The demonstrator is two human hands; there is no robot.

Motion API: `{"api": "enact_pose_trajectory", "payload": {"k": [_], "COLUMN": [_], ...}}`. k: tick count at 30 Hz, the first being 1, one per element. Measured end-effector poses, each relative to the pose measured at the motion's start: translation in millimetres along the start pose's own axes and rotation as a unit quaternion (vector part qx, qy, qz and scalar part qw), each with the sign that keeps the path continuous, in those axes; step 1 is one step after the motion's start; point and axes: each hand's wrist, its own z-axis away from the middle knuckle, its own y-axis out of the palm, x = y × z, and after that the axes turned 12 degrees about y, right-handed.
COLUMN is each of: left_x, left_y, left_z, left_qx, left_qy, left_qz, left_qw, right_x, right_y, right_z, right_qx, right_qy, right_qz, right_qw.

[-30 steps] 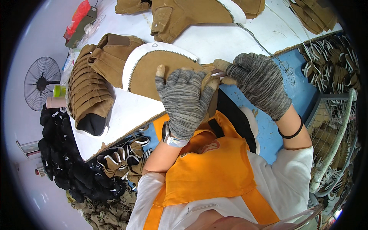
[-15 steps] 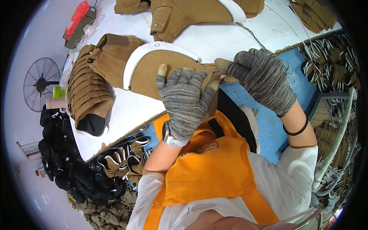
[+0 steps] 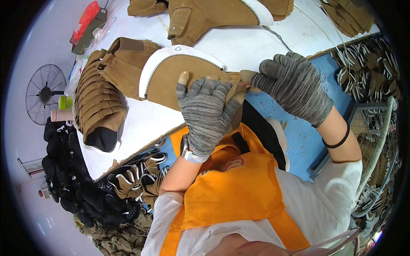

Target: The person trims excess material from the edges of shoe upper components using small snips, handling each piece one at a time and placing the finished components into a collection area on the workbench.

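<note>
My left hand [image 3: 205, 113], in a grey striped glove with bare-coloured fingertips, grips a brown suede shoe upper [image 3: 168, 79] near the table's edge. Zigzag stitching joins the upper to its curved white border. The thumb pinches a fold of the upper on the right. Close to that thumb, my right hand [image 3: 294, 87], gloved alike, is closed with thumb and forefinger together at the fold. Whatever small thing sits between those fingertips is too hidden to name.
A stack of brown uppers [image 3: 100, 100] lies left on the white table [image 3: 141, 123], and another large upper [image 3: 205, 17] lies at the back. Bundled uppers [image 3: 367, 68] and a wire cart [image 3: 371, 141] stand right. Black piles [image 3: 81, 183] and a fan [image 3: 46, 93] are left.
My right hand has shifted slightly to the right, its forearm swinging outward. A small pointed thing seen at its fingertips before is now mostly hidden. My left hand and the upper have barely moved.
</note>
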Motion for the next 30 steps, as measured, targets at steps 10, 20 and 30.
{"api": "enact_pose_trajectory", "payload": {"k": [10,20,30], "left_x": [14.9,29.6,29.8], "left_y": [-15.1,-8.8,-3.0], "left_z": [-6.2,-1.2,-1.9], "left_qx": [0.115,0.126,0.129], "left_qy": [0.022,0.008,0.025], "left_qz": [0.106,0.200,0.185], "left_qw": [0.987,0.972,0.974], "right_x": [-15.3,-11.7,-13.4], "right_y": [49.6,18.1,25.1], "right_z": [-1.4,-13.0,-32.6], "right_qx": [-0.052,-0.100,-0.017], "right_qy": [-0.063,-0.166,-0.170], "right_qz": [-0.296,-0.190,-0.231], "right_qw": [0.952,0.963,0.958]}}
